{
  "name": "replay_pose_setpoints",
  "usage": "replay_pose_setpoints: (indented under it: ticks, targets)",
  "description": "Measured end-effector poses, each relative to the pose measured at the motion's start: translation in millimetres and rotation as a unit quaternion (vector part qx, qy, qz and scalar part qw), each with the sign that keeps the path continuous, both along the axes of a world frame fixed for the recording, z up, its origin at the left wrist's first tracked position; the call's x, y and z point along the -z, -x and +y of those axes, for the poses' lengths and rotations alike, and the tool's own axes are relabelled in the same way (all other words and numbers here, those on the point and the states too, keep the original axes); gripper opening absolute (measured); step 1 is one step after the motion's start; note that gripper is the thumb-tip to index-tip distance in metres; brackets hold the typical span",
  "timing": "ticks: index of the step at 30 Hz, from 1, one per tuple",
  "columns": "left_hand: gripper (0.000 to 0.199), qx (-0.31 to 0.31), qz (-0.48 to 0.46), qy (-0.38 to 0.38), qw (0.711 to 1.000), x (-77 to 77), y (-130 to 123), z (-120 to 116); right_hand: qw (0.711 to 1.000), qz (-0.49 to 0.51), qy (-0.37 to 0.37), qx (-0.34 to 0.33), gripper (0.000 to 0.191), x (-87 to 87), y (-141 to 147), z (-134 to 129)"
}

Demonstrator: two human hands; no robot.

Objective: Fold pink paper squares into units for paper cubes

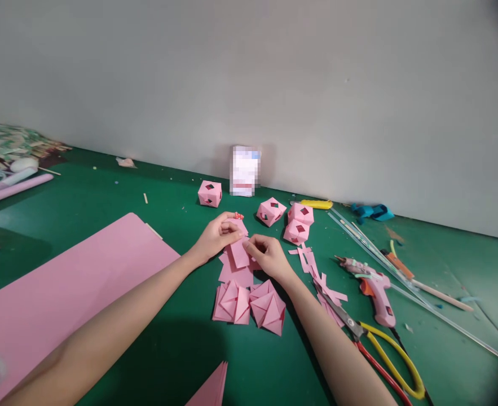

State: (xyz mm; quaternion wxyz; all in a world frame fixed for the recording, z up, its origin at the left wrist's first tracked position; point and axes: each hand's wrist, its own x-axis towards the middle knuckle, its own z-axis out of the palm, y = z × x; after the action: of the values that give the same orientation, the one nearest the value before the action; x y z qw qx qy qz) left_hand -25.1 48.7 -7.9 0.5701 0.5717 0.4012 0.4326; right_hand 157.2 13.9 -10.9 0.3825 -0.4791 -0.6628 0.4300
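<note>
Between my two hands is a small folded piece of pink paper (239, 254). My left hand (220, 232) pinches its upper left side, and the fingers of my right hand (266, 252) close on its right edge. Under it lie more pink paper squares (234, 274). Nearer to me sit two piles of folded pink paper units (232, 303), one beside the other. Beyond my hands stand several pink paper cubes with diamond-shaped holes (210, 193). A small red patterned item (239, 216) shows by my left fingertips; its kind is unclear.
Scissors (352, 327) with yellow and red handles lie at right on pink paper scraps (305, 258). Past them are a pink glue gun (375, 285) and clear glue sticks (367, 248). A large pink sheet (88, 282) lies at left. A pixelated white card (244, 172) leans on the wall.
</note>
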Motion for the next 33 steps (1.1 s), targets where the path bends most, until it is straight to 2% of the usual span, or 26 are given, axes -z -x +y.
replay_pose_setpoints:
  ticks: [4,9,17,23,28,33]
  targets:
    - [0.053,0.034,0.006,0.016,0.999,-1.1,1.0,-0.6,1.000,-0.008,-0.003,0.008,0.036,0.7,3.0,-1.5]
    - [0.055,0.020,-0.022,0.038,0.999,-2.1,1.6,-0.9,1.000,0.000,-0.005,0.010,0.033,-1.1,4.1,-2.8]
    - [0.045,0.011,0.022,0.012,1.000,-0.8,0.3,-0.2,0.999,-0.031,-0.027,0.023,0.032,-2.3,3.9,-2.8]
    - [0.045,-0.033,-0.015,0.023,0.999,0.0,2.2,1.0,0.999,-0.005,-0.012,0.031,0.028,-2.9,4.7,-2.3]
    - [0.040,-0.023,0.006,-0.001,1.000,1.6,2.4,0.8,0.998,-0.035,-0.032,0.040,0.025,-1.8,3.4,-1.8]
    - [0.053,-0.004,0.053,-0.017,0.998,1.1,1.7,0.0,0.999,-0.006,-0.015,0.038,0.025,-1.3,3.8,-1.5]
